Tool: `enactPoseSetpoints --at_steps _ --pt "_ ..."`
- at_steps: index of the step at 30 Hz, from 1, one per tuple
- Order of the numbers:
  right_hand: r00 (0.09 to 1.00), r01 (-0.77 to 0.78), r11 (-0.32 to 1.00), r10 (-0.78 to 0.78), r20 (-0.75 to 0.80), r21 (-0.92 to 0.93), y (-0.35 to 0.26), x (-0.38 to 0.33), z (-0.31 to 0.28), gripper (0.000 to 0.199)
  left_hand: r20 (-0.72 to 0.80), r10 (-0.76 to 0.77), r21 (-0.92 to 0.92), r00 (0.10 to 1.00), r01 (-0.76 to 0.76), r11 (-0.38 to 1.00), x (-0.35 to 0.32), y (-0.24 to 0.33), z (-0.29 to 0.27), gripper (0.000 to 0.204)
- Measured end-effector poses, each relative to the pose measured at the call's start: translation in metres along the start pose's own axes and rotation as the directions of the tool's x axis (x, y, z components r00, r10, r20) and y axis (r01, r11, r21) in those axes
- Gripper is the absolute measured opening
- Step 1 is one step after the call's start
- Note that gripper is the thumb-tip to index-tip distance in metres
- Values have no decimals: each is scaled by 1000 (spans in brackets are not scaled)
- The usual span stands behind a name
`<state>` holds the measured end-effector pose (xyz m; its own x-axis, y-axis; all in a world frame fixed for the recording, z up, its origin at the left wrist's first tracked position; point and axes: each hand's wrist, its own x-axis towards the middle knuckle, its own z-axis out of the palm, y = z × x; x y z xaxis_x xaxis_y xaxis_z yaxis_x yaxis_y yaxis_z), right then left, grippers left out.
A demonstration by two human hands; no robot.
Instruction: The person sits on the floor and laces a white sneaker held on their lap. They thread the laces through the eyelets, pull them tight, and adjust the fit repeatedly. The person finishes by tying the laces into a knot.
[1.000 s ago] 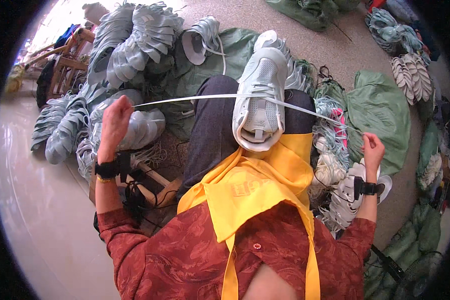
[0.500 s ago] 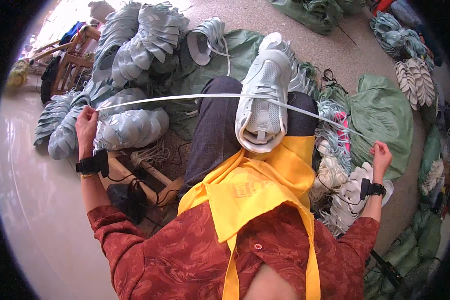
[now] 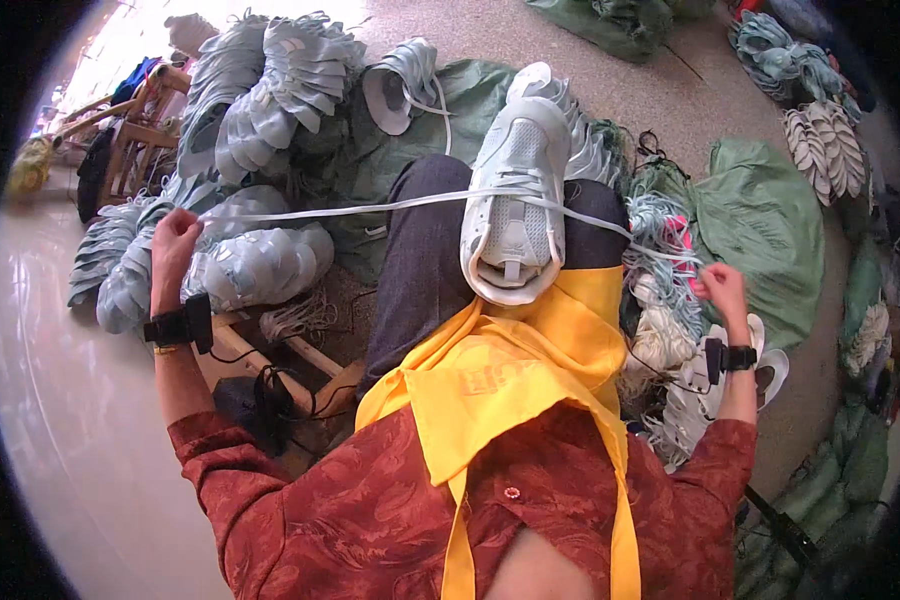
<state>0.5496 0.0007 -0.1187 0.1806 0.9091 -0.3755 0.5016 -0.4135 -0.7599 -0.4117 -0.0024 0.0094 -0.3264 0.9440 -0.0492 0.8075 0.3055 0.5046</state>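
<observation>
A pale grey-white sneaker upper (image 3: 513, 225) rests over my knees, its toe pointing away from me and its open heel end toward me. A flat white shoelace (image 3: 370, 208) passes across its lacing area and runs out to both sides. At the far left, my left hand (image 3: 177, 243) pinches one end of the lace, above the stacked uppers. Off to the right, my right hand (image 3: 725, 292) has its fingertips pressed together at the lace's other end; the exact contact there is too small to see.
Stacks of pale blue-grey uppers (image 3: 280, 95) lie at left, near a wooden frame (image 3: 305, 365). Bundled laces (image 3: 660, 235) and white shoe parts (image 3: 685, 415) sit right of my knees. A green sack (image 3: 760, 235) stands beyond, with pale shoe pieces (image 3: 825, 150) on the floor.
My right hand has moved inward and slightly up, toward the sneaker upper. The lace, straighter before on the right, now sags and bends. My left hand has hardly moved.
</observation>
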Motion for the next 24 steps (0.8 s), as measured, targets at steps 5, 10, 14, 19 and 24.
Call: enactPoseSetpoints --at_steps 5,10,14,19,24 --pt "977 138 954 -175 123 266 -124 5 14 13 -27 218 -266 976 -217 939 28 102 -11 8" --pt "881 461 616 -231 -414 639 -197 -14 8 13 -328 251 -272 911 -345 898 15 156 -7 10" --pt "962 191 826 -264 66 530 -220 -54 77 14 359 205 -259 910 -113 959 -26 154 78 9" --pt "862 183 923 -316 396 339 -245 -76 158 10 690 315 -497 651 110 861 -90 232 139 12" --pt "855 320 872 -433 283 370 -263 -50 182 11 560 411 -633 719 52 773 -101 282 163 11"
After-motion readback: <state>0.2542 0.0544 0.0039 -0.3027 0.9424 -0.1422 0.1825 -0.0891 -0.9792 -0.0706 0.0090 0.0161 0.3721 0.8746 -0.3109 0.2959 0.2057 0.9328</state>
